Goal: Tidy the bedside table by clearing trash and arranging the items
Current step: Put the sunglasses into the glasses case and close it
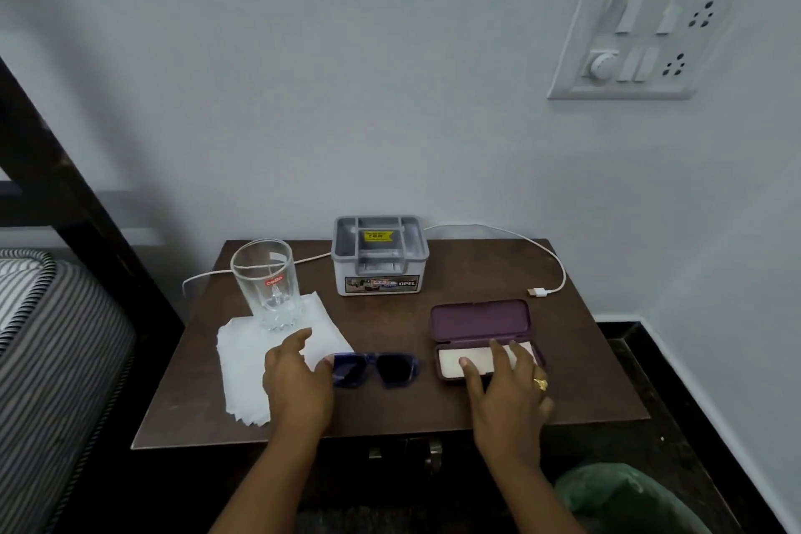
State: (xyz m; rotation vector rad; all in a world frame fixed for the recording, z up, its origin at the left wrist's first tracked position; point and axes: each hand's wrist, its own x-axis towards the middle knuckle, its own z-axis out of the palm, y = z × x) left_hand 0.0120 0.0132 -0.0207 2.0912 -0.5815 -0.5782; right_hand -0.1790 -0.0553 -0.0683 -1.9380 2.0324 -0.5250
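Note:
Blue sunglasses (381, 369) lie near the front of the brown bedside table (585, 382). My left hand (297, 377) touches their left end with the thumb, fingers spread over a white tissue (242, 364). A clear glass (269, 284) stands upright on the tissue's far corner. To the right lies an open purple glasses case (479, 323) with a pale cloth inside. My right hand (507, 392) rests its fingers on the case's lower half. A grey plastic organiser box (380, 256) stands at the back middle.
A white USB cable (559, 269) runs behind the box and ends at the table's right side. A striped mattress (56, 360) lies to the left. A switchboard (646, 30) is on the wall. A green bag (624, 499) sits at bottom right.

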